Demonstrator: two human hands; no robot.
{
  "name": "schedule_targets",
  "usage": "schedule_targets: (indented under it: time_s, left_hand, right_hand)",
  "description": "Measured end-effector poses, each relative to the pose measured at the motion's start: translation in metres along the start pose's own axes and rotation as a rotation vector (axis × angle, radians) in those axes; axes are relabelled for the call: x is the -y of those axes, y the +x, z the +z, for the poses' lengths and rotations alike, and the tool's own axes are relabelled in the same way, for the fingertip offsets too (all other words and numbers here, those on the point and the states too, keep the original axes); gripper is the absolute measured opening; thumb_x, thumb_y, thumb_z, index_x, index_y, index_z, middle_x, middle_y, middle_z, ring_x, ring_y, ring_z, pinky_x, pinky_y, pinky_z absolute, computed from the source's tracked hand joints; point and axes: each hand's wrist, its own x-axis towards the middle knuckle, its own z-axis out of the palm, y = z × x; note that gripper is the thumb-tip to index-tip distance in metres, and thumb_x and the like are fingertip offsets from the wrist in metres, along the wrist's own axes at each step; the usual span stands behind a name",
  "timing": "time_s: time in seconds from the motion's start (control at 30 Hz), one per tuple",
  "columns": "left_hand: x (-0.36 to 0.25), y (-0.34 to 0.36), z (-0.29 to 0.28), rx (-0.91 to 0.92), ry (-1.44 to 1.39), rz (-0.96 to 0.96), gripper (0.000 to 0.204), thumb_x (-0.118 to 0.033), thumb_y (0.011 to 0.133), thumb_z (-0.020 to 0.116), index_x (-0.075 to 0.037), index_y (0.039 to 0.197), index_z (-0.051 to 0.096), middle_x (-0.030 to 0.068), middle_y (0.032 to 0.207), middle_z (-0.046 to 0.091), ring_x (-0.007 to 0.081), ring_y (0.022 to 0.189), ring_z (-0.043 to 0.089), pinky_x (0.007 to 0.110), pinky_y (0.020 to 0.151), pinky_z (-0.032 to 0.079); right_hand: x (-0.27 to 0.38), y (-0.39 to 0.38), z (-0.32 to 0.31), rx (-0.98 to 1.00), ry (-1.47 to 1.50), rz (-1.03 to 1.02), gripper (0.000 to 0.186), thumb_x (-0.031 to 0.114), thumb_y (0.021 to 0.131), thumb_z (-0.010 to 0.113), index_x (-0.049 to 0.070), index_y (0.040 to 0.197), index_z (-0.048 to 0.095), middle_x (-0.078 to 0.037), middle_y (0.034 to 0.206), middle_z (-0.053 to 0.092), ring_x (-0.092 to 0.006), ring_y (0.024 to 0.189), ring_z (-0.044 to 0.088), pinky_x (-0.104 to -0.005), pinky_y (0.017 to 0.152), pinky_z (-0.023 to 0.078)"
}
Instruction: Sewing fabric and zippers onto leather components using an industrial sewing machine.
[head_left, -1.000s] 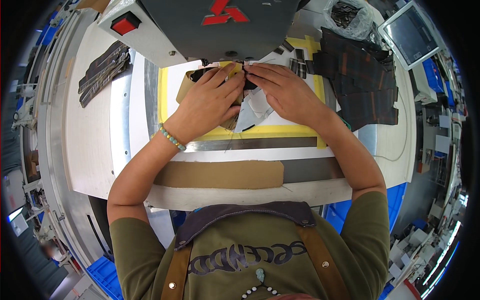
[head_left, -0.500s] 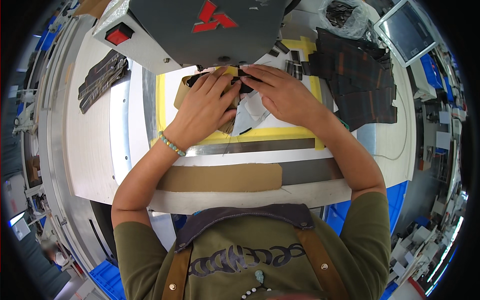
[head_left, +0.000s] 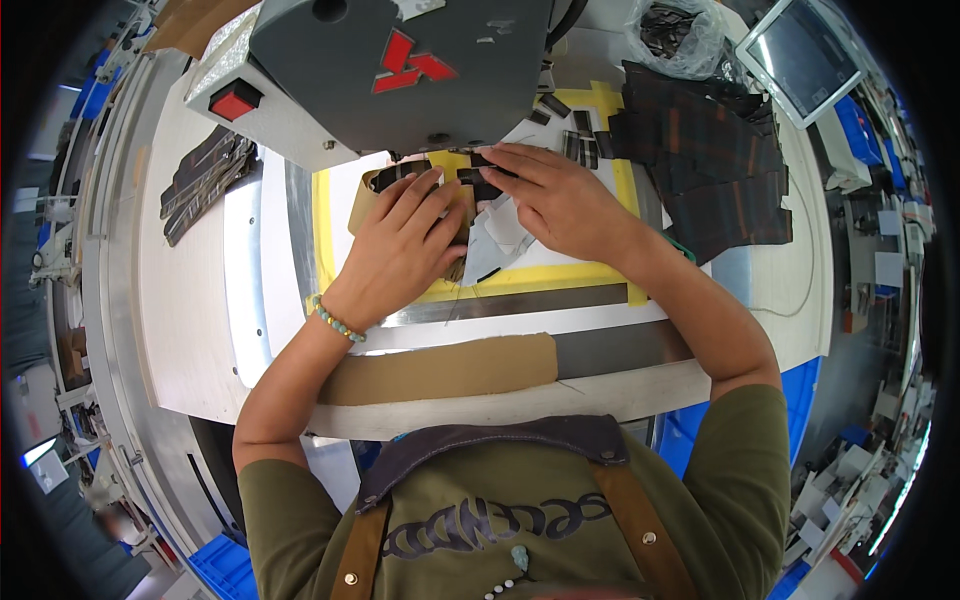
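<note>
My left hand [head_left: 400, 250] lies open, fingers spread and pointing away from me, over a tan, card-like piece [head_left: 364, 205]. A dark plaid fabric piece [head_left: 400, 174] shows just beyond its fingertips. Opposite it, my right hand [head_left: 575, 205] has its fingers stretched out, thumb apart, with the fingertips on a small dark fabric piece [head_left: 482, 186]. Below that hand lies a pale grey-white piece [head_left: 490, 250] with a dark mark at its near edge. My hands partly cover how these pieces overlap. All of them lie within a yellow-taped border [head_left: 545, 272].
A dark grey machine head [head_left: 400, 85] overhangs the work, with a red switch [head_left: 234, 100] at its left. Plaid fabric stacks lie right [head_left: 700, 165] and left [head_left: 208, 180]. Small dark strips [head_left: 580, 145], a plastic bag [head_left: 675, 35], a screen [head_left: 800, 55] and a cardboard strip [head_left: 450, 372] surround it.
The whole view has shifted slightly. My left fingers have drawn back a little toward me, uncovering more of the dark plaid piece. My right hand stays by the small dark fabric piece.
</note>
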Motion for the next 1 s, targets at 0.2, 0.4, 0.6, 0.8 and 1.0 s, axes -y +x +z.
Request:
schedule_targets:
  time_s: [0.2, 0.4, 0.6, 0.8, 1.0]
  left_hand:
    - [0.003, -0.005, 0.004, -0.009, -0.043, -0.071, 0.048, -0.029, 0.09, 0.08, -0.007, 0.132, 0.071, 0.0104, 0.145, 0.062, 0.0333, 0.145, 0.052, 0.05, 0.119, 0.043]
    - [0.005, -0.006, 0.003, -0.025, -0.054, -0.063, 0.046, -0.028, 0.091, 0.079, -0.007, 0.131, 0.072, 0.0102, 0.142, 0.064, 0.0324, 0.144, 0.053, 0.05, 0.118, 0.044]
    - [0.006, -0.004, -0.001, -0.081, -0.042, -0.03, 0.042, -0.031, 0.094, 0.078, -0.004, 0.125, 0.073, 0.0119, 0.134, 0.067, 0.0335, 0.137, 0.058, 0.05, 0.117, 0.046]
    - [0.005, -0.006, -0.003, -0.097, -0.049, -0.036, 0.041, -0.031, 0.095, 0.078, -0.004, 0.125, 0.073, 0.0107, 0.133, 0.068, 0.0315, 0.136, 0.059, 0.051, 0.118, 0.046]
    - [0.005, -0.008, -0.002, -0.07, -0.077, -0.054, 0.044, -0.028, 0.093, 0.079, -0.005, 0.131, 0.072, 0.0087, 0.138, 0.067, 0.0321, 0.141, 0.056, 0.051, 0.119, 0.044]
  right_hand:
    - [0.0, 0.0, 0.001, 0.001, 0.04, 0.009, 0.045, 0.009, 0.094, 0.068, -0.001, 0.138, 0.07, -0.013, 0.153, 0.062, -0.027, 0.146, 0.054, -0.0402, 0.122, 0.047]
    - [0.001, 0.002, 0.0, -0.003, 0.011, -0.002, 0.044, 0.01, 0.093, 0.069, -0.001, 0.136, 0.071, -0.014, 0.151, 0.063, -0.0272, 0.145, 0.055, -0.0403, 0.121, 0.048]
    - [-0.002, 0.006, -0.003, -0.012, -0.063, -0.032, 0.043, 0.01, 0.092, 0.07, -0.002, 0.133, 0.072, -0.013, 0.148, 0.064, -0.0262, 0.144, 0.056, -0.0393, 0.12, 0.049]
    - [-0.005, 0.011, -0.003, -0.011, -0.031, -0.02, 0.043, 0.009, 0.092, 0.07, -0.002, 0.133, 0.071, -0.014, 0.149, 0.064, -0.0262, 0.143, 0.057, -0.0385, 0.12, 0.049]
    - [-0.005, 0.01, -0.003, -0.004, -0.063, -0.025, 0.042, 0.009, 0.092, 0.07, -0.001, 0.133, 0.071, -0.012, 0.151, 0.063, -0.0266, 0.142, 0.058, -0.0385, 0.119, 0.049]
